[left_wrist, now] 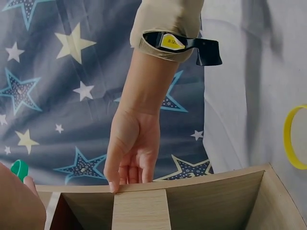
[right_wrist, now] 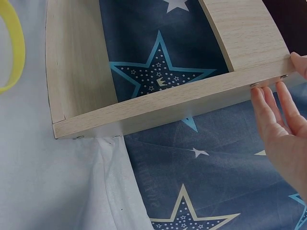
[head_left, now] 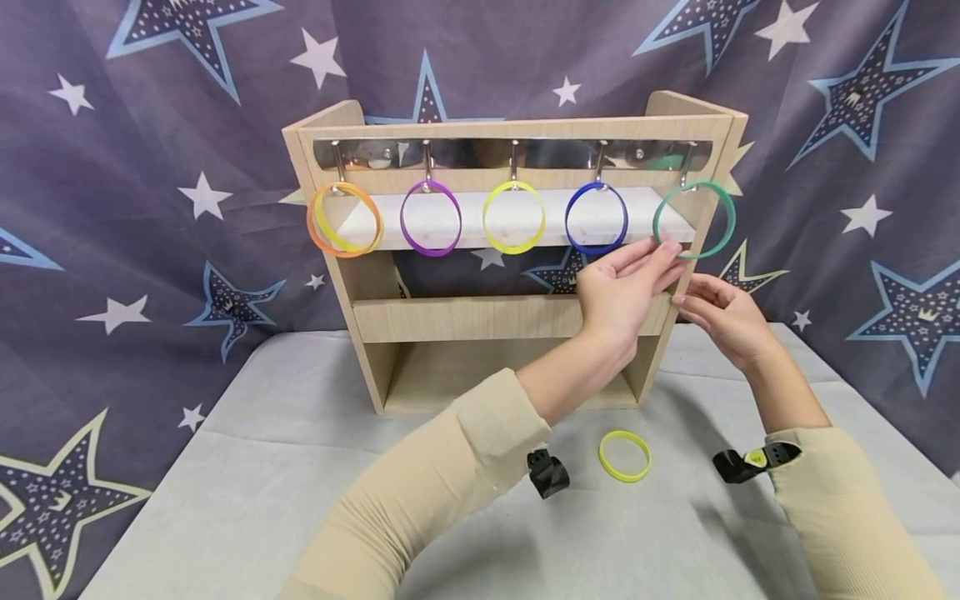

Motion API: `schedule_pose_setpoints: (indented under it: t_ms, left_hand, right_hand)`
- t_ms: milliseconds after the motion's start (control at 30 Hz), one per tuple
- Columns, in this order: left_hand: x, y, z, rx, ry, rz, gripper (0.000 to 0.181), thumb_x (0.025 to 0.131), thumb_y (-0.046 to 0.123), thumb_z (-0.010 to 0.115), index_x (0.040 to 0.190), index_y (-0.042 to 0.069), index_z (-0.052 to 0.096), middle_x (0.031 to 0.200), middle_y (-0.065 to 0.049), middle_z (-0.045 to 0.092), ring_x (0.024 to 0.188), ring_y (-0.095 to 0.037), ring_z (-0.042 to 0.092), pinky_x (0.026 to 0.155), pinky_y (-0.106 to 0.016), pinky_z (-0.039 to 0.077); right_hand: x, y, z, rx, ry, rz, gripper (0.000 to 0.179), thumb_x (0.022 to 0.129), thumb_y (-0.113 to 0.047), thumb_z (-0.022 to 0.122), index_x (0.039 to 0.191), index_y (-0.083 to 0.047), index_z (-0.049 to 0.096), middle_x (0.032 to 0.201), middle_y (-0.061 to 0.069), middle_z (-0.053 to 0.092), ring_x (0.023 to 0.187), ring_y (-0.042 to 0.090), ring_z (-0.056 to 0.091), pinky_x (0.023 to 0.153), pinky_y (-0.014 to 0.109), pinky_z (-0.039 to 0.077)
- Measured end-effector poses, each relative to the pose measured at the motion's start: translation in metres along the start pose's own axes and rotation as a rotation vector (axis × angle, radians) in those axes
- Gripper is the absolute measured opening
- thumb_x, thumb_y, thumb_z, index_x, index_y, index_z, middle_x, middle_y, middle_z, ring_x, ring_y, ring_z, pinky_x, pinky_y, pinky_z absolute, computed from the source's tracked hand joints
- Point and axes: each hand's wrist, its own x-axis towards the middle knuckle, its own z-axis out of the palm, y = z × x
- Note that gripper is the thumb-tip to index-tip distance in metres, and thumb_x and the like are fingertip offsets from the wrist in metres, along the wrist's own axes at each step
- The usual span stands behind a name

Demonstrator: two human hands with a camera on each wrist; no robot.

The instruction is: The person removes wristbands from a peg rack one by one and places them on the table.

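My left hand (head_left: 626, 287) pinches the lower rim of a green silicone wristband (head_left: 726, 237), which hangs at the rightmost hook of a metal hook rail (head_left: 465, 153). In the left wrist view, part of this green wristband (left_wrist: 19, 168) shows beside the hand. My right hand (head_left: 727, 321) grips the right side panel of a wooden shelf unit (head_left: 465, 319). In the right wrist view, its straight fingers (right_wrist: 264, 108) lie against the panel's outer face, with the thumb at the front edge.
Orange (head_left: 311, 225), purple (head_left: 405, 225), yellow (head_left: 540, 225) and blue wristbands (head_left: 622, 225) hang from the other hooks; a second yellowish band hangs with the orange one. A loose yellow wristband (head_left: 625, 478) lies on the grey-white tabletop (head_left: 300, 500). A star-patterned curtain (head_left: 150, 250) hangs behind.
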Motion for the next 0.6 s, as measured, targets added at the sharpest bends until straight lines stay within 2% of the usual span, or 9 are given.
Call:
schedule_pose_setpoints:
  t_ms: [200,433,600]
  left_hand:
    - [-0.0010,0.0045,0.0010,-0.013,-0.036,-0.009,0.021,0.083,-0.001,0.071,0.104,-0.005,0.071,0.100,-0.026,0.071,0.096,-0.039,0.069,0.078,-0.029,0.063]
    - [-0.0025,0.0098,-0.0017,0.020,-0.121,-0.087,0.022,0.084,0.001,0.070,0.106,-0.002,0.072,0.106,-0.024,0.070,0.102,-0.038,0.067,0.084,-0.031,0.061]
    - [-0.0030,0.0097,-0.0034,0.047,-0.176,-0.152,0.023,0.086,-0.002,0.067,0.109,-0.004,0.070,0.110,-0.027,0.068,0.105,-0.040,0.065,0.084,-0.033,0.062]
  right_hand:
    - [-0.0001,-0.0009,0.0002,0.004,-0.003,0.001,0.025,0.093,-0.002,0.059,0.111,-0.019,0.064,0.098,-0.010,0.067,0.092,0.002,0.063,0.085,0.009,0.052]
    - [0.0002,-0.0018,0.0005,0.016,0.019,0.013,0.025,0.093,-0.002,0.058,0.109,-0.020,0.064,0.098,-0.011,0.066,0.093,0.001,0.061,0.085,0.009,0.052]
    - [0.0001,-0.0014,-0.0010,0.040,-0.001,-0.007,0.029,0.095,-0.001,0.056,0.114,-0.022,0.063,0.106,-0.013,0.067,0.100,-0.002,0.061,0.087,0.008,0.052]
